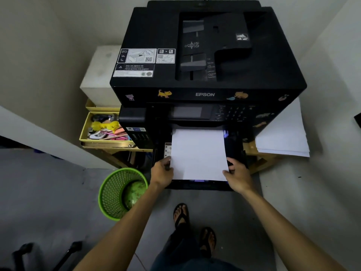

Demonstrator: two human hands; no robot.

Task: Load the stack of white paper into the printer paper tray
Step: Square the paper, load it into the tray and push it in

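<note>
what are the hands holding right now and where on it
Both hands hold the stack of white paper by its near corners: the left hand at the left edge, the right hand at the right, over the pulled-out paper tray.

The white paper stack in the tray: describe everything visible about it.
The white paper stack is plain, blank and flat, lying in the pulled-out black printer tray, its far edge under the printer's front. The left hand grips its near left edge and the right hand its near right corner. A blue guide sits at its far right corner.
</note>
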